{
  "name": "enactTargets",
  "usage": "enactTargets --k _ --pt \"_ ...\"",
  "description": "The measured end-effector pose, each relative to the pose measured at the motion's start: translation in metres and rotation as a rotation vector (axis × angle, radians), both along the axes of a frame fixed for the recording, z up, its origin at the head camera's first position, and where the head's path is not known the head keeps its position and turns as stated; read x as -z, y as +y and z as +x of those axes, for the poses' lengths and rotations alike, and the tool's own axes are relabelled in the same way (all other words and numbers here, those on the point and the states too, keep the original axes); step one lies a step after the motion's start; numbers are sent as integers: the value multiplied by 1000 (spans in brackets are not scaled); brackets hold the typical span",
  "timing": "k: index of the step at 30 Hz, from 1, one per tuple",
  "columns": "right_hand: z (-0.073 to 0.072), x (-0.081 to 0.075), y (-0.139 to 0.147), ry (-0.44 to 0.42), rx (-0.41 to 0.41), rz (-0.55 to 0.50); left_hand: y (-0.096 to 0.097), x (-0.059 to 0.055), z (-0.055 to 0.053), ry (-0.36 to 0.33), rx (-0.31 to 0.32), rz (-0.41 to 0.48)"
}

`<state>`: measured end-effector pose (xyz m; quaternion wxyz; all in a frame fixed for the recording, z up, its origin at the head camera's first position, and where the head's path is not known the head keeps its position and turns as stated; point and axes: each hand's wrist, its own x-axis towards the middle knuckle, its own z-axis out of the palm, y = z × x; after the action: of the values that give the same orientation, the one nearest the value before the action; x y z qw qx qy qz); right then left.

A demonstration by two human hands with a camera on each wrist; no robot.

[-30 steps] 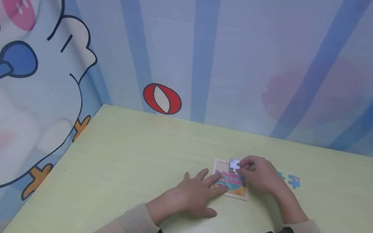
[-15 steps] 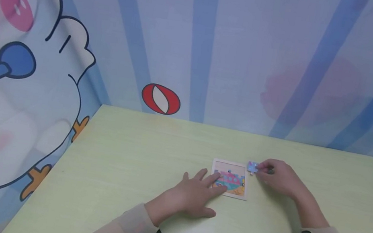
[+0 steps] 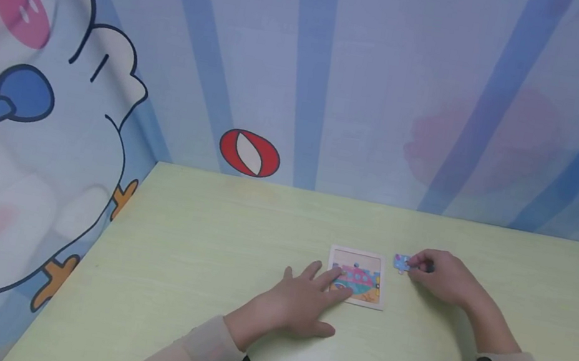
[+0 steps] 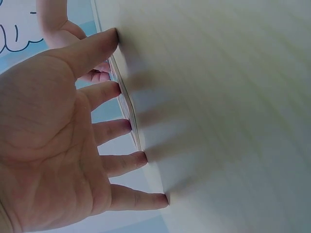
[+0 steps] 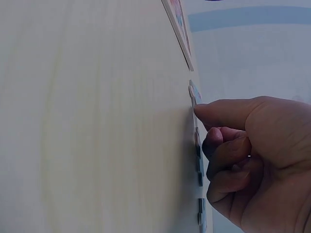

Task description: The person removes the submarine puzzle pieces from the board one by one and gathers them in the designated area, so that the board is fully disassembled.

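Note:
In the head view a small square jigsaw puzzle [image 3: 354,305] in a pale frame lies on the table, its lower part filled with a pink and teal picture and its upper strip bare backing. My left hand [image 3: 301,302] is spread flat, with two straight fingers resting over the puzzle's left side. Just right of the frame, my right hand [image 3: 444,278] pinches a blue and purple jigsaw piece [image 3: 401,263] between thumb and finger, low over the tabletop. In the right wrist view the thumb [image 5: 218,112] is at the piece's edge while the other fingers curl in.
More jigsaw pieces [image 5: 202,214] lie along the table beyond the right hand in the right wrist view; in the head view that hand hides them. The pale wooden table [image 3: 238,216] meets a blue striped backdrop [image 3: 371,92] at its far edge.
The right hand has carried the jigsaw piece from over the puzzle's top edge to the right, down beside the frame, turning it on the way. My left hand has stayed put.

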<state>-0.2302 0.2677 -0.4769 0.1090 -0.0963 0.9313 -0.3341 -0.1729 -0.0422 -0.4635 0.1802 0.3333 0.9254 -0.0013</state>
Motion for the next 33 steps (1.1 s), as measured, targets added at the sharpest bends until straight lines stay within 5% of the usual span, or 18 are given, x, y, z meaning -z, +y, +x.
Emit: enactTargets --k 20,33 --pt "9 -5 8 8 16 -44 2 -2 2 -8 -1 12" --pt "16 -4 -17 67 -35 -92 5 -3 -1 11 28 63"
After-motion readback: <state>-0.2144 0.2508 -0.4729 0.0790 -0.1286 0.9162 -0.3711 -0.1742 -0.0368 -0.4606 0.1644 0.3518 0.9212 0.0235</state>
